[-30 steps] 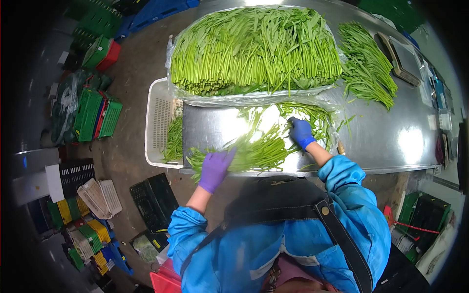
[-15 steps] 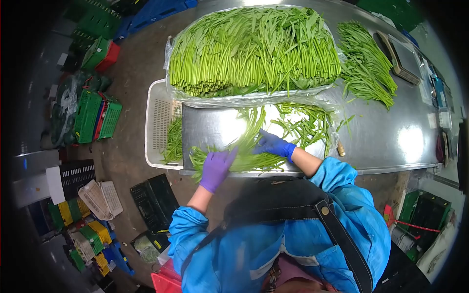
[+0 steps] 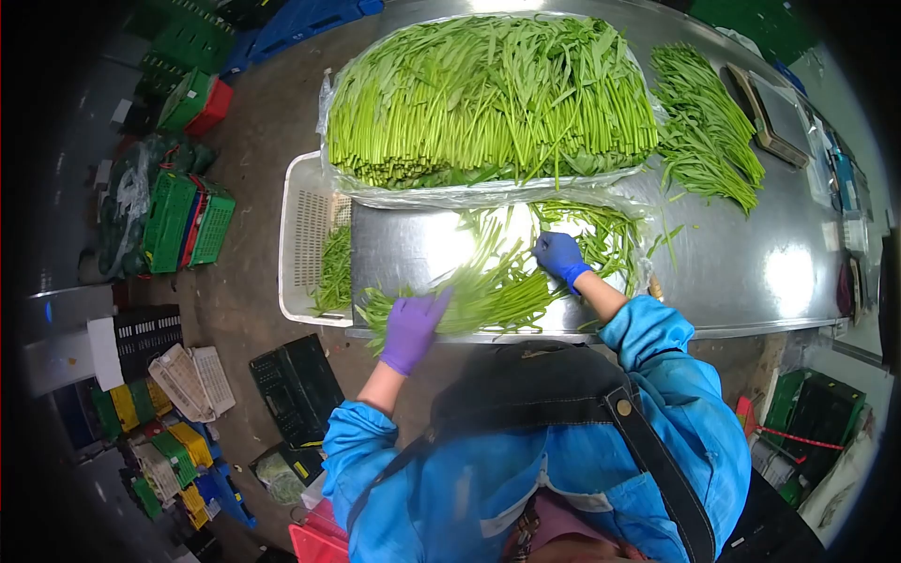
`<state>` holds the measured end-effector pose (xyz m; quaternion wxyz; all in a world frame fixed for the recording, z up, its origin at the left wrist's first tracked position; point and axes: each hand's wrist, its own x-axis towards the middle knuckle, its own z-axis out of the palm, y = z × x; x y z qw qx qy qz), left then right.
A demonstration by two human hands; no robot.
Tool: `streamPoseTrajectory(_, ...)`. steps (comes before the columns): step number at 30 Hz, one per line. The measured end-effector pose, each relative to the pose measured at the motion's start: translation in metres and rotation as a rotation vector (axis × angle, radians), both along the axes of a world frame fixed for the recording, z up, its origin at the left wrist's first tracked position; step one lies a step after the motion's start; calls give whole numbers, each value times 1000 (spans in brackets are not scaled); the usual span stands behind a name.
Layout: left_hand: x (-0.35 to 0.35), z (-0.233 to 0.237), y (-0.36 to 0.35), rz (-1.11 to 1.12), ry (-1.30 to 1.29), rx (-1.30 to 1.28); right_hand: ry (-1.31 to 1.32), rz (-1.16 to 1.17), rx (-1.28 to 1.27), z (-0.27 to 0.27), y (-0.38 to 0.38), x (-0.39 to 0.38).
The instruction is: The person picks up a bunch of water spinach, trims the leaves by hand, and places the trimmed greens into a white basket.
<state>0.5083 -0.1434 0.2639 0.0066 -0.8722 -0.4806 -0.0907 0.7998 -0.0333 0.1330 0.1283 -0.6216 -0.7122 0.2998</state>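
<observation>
My left hand [image 3: 414, 330], in a purple glove, is closed around a loose bunch of long-stemmed leafy greens [image 3: 507, 298] that look like water spinach, at the table's front edge. The stems fan out to the right of it, slightly blurred. My right hand [image 3: 560, 259], in a blue-violet glove, is to the right of this bunch with its fingers curled. What it pinches, if anything, is hidden. Beside it lies a heap of short loose stems and leaves [image 3: 610, 235]. Behind both hands sits a big stack of greens [image 3: 497, 103] in plastic wrapping [image 3: 441, 197].
A white perforated crate [image 3: 300, 244] with green scraps stands left of the metal table [image 3: 751, 253]. More bunches [image 3: 704, 122] lie at the back right, near a flat scale-like device [image 3: 774, 117]. A small brown-handled object [image 3: 655, 287] rests near the front edge. Coloured crates [image 3: 188, 220] stand on the floor.
My right hand has moved right and slightly away from me, from the bunch to the edge of the loose heap, its fingers now curled. My left hand stays on the bunch, shifted slightly.
</observation>
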Motion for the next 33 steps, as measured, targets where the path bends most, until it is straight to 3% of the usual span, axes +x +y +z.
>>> streamPoseTrajectory(2, 0, -2, 0, -2, 8, -10, 96, -6, -14, 9, -4, -1)
streamPoseTrajectory(5, 1, -1, 3, 2, 9, -1, 265, 185, -63, 35, -11, -23)
streamPoseTrajectory(8, 3, -1, 6, -7, 11, 3, 403, 126, -103, 60, -28, -51)
streamPoseTrajectory(10, 4, -2, 6, -6, -37, 12, 470, -14, 63, 58, -35, -60)
streamPoseTrajectory(13, 4, 0, 6, -11, -35, 31, 400, 16, -27, -23, -15, -45)
streamPoseTrajectory(14, 3, 0, 5, -6, -33, 34, 284, -61, 60, -27, -7, -31)
streamPoseTrajectory(15, 2, 0, 3, 6, -22, 32, 169, -138, 145, -29, -3, -19)
streamPoseTrajectory(17, -1, -2, 1, 24, -13, 31, 352, -262, -6, 3, -3, -1)
streamPoseTrajectory(18, -2, -4, 1, 31, -13, 21, 382, -183, -101, -23, -1, -1)
streamPoseTrajectory(20, 0, -8, 0, 37, -22, 4, 364, 200, -80, 42, -19, -18)
streamPoseTrajectory(21, 2, -8, 3, 17, -25, 22, 413, 357, -93, 28, -25, -28)
streamPoseTrajectory(23, 3, -7, 8, -3, -24, 47, 446, 478, -285, 73, -29, -47)
streamPoseTrajectory(24, 3, -7, 9, -24, -17, 35, 448, 483, -280, 66, -33, -46)
streamPoseTrajectory(26, 0, -10, 10, -44, 19, 6, 765, 500, -438, 45, -31, -45)
streamPoseTrajectory(28, 2, -5, 7, -52, 31, 33, 638, 581, -515, 59, -29, -42)
streamPoseTrajectory(33, 7, -3, 6, -95, -98, 99, 434, 751, -395, 104, -25, -45)
